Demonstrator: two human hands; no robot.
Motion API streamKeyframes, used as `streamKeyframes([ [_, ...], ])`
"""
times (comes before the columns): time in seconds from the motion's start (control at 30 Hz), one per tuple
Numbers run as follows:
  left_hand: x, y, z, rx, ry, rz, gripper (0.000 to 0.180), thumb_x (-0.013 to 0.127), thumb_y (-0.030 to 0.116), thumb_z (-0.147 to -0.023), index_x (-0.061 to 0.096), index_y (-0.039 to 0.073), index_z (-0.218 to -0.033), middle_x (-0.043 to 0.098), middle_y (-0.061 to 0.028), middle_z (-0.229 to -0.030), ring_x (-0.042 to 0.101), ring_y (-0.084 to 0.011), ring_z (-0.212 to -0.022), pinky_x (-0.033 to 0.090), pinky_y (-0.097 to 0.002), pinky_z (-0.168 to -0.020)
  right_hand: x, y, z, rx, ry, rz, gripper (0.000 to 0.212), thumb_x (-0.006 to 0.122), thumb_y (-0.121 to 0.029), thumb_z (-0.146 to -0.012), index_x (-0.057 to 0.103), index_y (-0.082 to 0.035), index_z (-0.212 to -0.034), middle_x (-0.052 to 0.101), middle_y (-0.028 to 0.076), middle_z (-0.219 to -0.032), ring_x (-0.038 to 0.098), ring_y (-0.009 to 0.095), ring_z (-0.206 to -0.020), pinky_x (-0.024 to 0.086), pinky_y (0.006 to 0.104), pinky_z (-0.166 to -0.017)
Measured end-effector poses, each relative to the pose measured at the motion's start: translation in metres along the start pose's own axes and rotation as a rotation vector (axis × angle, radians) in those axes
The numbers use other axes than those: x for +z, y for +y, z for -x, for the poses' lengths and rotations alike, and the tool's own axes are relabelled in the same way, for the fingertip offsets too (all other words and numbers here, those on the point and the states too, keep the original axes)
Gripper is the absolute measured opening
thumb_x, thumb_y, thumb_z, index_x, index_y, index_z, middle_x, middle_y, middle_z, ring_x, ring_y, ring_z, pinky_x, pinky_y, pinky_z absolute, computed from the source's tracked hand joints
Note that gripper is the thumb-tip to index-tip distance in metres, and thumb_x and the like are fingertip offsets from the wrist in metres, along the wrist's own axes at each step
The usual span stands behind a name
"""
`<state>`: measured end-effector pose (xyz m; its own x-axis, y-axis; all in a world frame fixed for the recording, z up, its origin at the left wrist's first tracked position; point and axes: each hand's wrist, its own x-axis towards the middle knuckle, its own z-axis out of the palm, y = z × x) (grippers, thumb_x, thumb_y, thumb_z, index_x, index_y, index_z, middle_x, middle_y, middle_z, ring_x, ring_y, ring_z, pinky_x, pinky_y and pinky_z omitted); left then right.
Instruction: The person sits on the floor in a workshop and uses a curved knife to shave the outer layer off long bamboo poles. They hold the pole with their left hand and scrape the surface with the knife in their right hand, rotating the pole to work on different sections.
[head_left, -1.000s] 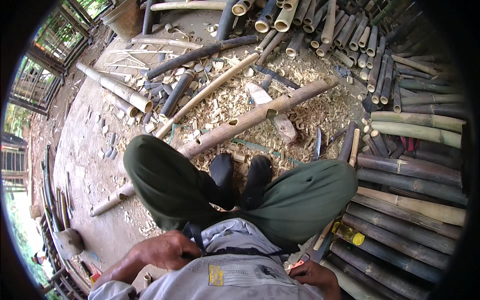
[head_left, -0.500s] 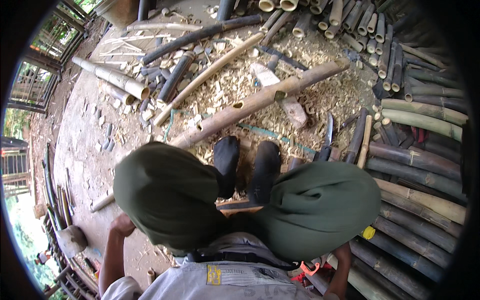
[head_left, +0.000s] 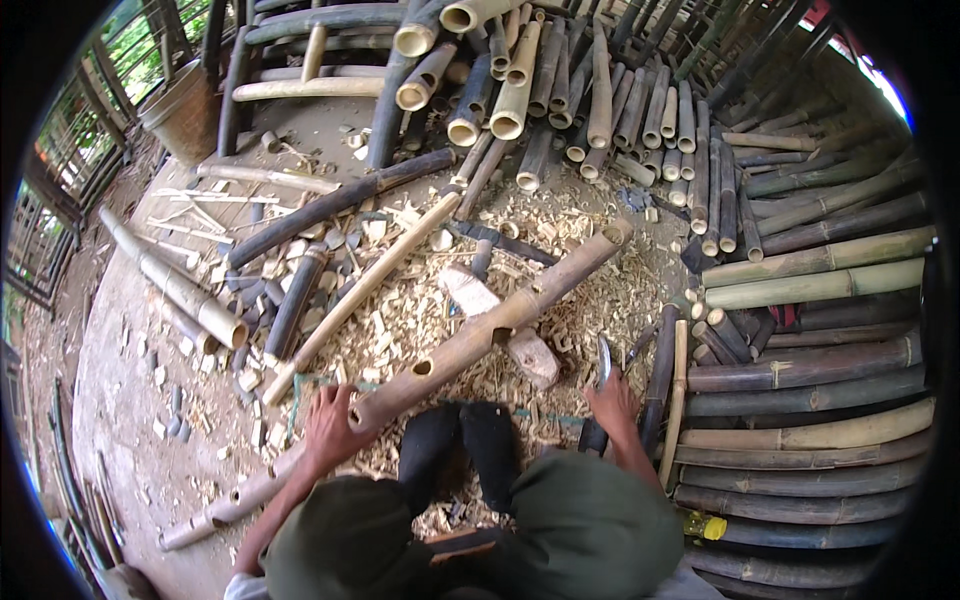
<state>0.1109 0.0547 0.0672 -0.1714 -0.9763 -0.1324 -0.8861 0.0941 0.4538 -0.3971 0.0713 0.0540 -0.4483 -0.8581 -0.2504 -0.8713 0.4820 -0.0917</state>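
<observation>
A long brown bamboo pole (head_left: 465,345) with several notched holes lies slantwise in front of my feet, crossing over a pale wooden block (head_left: 533,360). My left hand (head_left: 335,430) lies over its lower left part, fingers curled across the pole. To the right of my feet, a knife (head_left: 603,360) has its bright blade pointing away from me. My right hand (head_left: 614,402) is closed over the knife's middle, hiding where blade and handle meet; a dark part (head_left: 592,437) shows just below the hand.
Wood chips (head_left: 400,310) cover the ground around the pole. A thinner pale pole (head_left: 365,295) and dark bamboo lengths (head_left: 297,305) lie beyond. Stacked bamboo (head_left: 800,375) lines the right side; more tubes (head_left: 600,100) are piled at the back. A bucket (head_left: 182,115) stands far left.
Both hands have come forward from beside my body, the left onto the bamboo pole and the right onto the knife. The view has tilted up, showing more of the back.
</observation>
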Motion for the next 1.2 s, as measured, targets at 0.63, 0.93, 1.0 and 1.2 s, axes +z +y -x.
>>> streamKeyframes([
  [0.63, 0.048, 0.06, -0.066, -0.125, -0.289, 0.02, 0.073, 0.093, 0.04, -0.067, 0.06, 0.003, -0.121, 0.07, -0.0197, -0.111, 0.07, -0.0411, -0.102, 0.055, -0.0522, -0.085, 0.035, 0.028, 0.024, 0.098, -0.042, 0.234, 0.075, 0.089, -0.039, -0.08, 0.054, 0.001, -0.134, 0.057, 0.022, -0.133, 0.054, 0.042, -0.131, 0.045, 0.0507, -0.111],
  [0.93, 0.068, 0.056, -0.06, -0.085, -0.197, 0.062, 0.076, 0.092, 0.039, -0.069, 0.06, 0.003, -0.127, 0.069, -0.0205, -0.114, 0.069, -0.0417, -0.106, 0.055, -0.0522, -0.09, 0.058, 0.036, 0.033, -0.038, 0.013, 0.289, 0.063, 0.079, -0.03, -0.08, 0.057, 0.006, -0.127, 0.057, 0.028, -0.13, 0.057, 0.047, -0.126, 0.053, 0.0544, -0.103],
  [1.0, 0.069, 0.055, -0.059, -0.094, -0.203, 0.059, 0.078, 0.092, 0.038, -0.068, 0.059, 0.004, -0.131, 0.068, -0.0203, -0.116, 0.069, -0.0419, -0.108, 0.055, -0.0524, -0.091, 0.057, 0.033, 0.033, -0.012, 0.024, 0.295, 0.061, 0.077, -0.031, -0.083, 0.057, 0.007, -0.128, 0.057, 0.03, -0.132, 0.057, 0.047, -0.127, 0.052, 0.0541, -0.105],
  [1.2, 0.069, 0.05, -0.058, -0.097, -0.208, 0.074, 0.083, 0.093, 0.038, -0.069, 0.057, 0.005, -0.136, 0.065, -0.0194, -0.119, 0.066, -0.0417, -0.112, 0.052, -0.0529, -0.095, 0.011, 0.026, 0.018, 0.362, -0.096, -0.333, 0.058, 0.067, -0.029, -0.091, 0.053, 0.008, -0.133, 0.062, 0.029, -0.125, 0.063, 0.042, -0.119, 0.053, 0.0489, -0.102],
])
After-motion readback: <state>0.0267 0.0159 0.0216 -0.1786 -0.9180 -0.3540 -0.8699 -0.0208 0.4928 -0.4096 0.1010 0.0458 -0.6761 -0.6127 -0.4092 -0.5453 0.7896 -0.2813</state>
